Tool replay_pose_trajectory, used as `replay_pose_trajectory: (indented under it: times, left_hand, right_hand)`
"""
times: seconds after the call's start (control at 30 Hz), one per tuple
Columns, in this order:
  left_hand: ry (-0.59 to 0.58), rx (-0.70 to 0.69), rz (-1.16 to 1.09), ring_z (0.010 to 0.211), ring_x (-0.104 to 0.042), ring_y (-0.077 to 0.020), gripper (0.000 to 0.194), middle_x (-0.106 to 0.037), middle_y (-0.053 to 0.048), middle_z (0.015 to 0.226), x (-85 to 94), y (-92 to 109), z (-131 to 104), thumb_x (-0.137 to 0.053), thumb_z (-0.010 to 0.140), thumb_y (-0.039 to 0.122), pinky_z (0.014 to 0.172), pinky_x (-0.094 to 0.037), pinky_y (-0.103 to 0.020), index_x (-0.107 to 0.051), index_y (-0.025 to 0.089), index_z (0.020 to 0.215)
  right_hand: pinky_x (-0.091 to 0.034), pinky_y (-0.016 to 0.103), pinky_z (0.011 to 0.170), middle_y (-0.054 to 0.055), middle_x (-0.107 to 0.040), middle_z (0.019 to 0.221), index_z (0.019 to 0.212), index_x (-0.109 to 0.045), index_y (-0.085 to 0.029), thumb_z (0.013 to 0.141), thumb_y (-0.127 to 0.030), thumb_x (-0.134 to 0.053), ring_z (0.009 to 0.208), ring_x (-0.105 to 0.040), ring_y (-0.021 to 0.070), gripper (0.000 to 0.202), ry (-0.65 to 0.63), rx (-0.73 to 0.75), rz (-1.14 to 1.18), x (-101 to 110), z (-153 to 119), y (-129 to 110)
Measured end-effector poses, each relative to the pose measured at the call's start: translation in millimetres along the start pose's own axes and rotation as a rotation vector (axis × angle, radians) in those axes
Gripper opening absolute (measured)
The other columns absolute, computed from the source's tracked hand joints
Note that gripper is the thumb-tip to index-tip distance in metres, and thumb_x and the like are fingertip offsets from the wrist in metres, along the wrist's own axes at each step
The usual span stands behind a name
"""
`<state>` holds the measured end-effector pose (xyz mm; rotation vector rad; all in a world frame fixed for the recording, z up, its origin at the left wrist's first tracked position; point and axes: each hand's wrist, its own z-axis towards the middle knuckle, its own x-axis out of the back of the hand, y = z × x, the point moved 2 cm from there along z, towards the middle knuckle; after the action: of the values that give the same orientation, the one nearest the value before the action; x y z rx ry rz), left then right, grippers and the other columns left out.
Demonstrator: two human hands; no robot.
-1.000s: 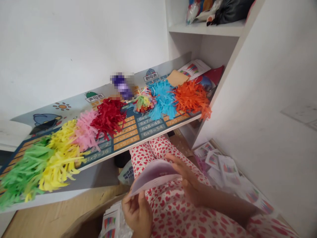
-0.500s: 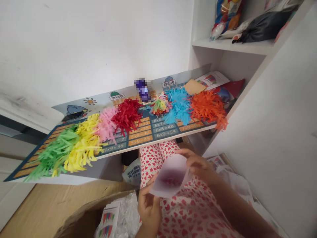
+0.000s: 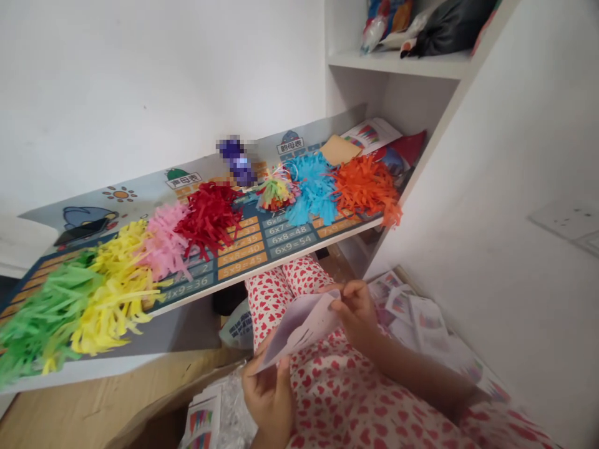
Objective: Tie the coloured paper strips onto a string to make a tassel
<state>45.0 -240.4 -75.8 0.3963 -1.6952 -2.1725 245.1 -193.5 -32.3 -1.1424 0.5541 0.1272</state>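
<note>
My left hand (image 3: 270, 396) grips the lower left end of a pale, whitish paper packet (image 3: 303, 324), thumb on the near side. At its upper right corner, my right hand (image 3: 358, 313) pinches it between thumb and fingers. The packet is tilted over my lap, its mouth gaping towards the far side, with small dark marks on the near face; I cannot make out what is inside. Beyond it, tissue-paper tassels lie in a row on the desk (image 3: 243, 265): green (image 3: 51, 312), yellow (image 3: 115, 287), pink (image 3: 165, 240), red (image 3: 208, 218), blue (image 3: 312, 190) and orange (image 3: 367, 187).
A small multicoloured tassel (image 3: 277, 190) lies between red and blue. A dark phone-like object (image 3: 83, 232) rests at the left. Below me, a cardboard box (image 3: 154, 405) holds plastic-wrapped printed packets (image 3: 203, 418). More printed packets (image 3: 428, 324) lie to my right. White shelves (image 3: 397, 65) stand behind.
The packet's mouth, which faced me wide apart, has tipped away and narrowed, so its near face shows. Both hands still hold it. The view has swung to the right.
</note>
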Motion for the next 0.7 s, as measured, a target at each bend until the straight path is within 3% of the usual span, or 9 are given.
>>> replay_pose_trajectory:
  times: [0.27, 0.5, 0.7]
  left_hand:
    - [0.054, 0.007, 0.041, 0.086, -0.072, -0.0187, 0.036, -0.073, -0.004, 0.095, -2.0, -1.6, 0.2, -0.081, 0.070, 0.030, 0.078, -0.060, -0.031, -0.058, 0.018, 0.094]
    - [0.062, -0.014, 0.059, 0.085, -0.072, -0.0175, 0.035, -0.073, -0.002, 0.092, -5.4, 6.0, 2.6, -0.082, 0.069, 0.026, 0.077, -0.059, -0.029, -0.058, 0.019, 0.093]
    - [0.049, -0.037, 0.046, 0.086, -0.072, -0.0179, 0.034, -0.073, -0.003, 0.095, -4.1, 1.6, 2.1, -0.081, 0.070, 0.026, 0.078, -0.059, -0.030, -0.057, 0.020, 0.093]
  right_hand:
    - [-0.053, 0.025, 0.061, 0.002, -0.073, 0.084, 0.086, -0.045, -0.024, 0.084, -0.037, -0.070, 0.067, -0.066, 0.0138, 0.028, 0.066, -0.050, -0.066, 0.4, -4.4, 0.6]
    - [-0.057, 0.031, 0.070, 0.006, -0.074, 0.090, 0.090, -0.052, -0.024, 0.090, -0.033, -0.060, 0.081, -0.071, 0.0173, 0.012, 0.031, 0.068, -0.160, 2.6, -6.3, 0.9]
    - [-0.057, 0.032, 0.068, 0.005, -0.074, 0.085, 0.086, -0.055, -0.024, 0.090, -0.036, -0.060, 0.078, -0.071, 0.0186, 0.014, 0.079, 0.091, -0.231, 4.9, -7.4, -2.1]
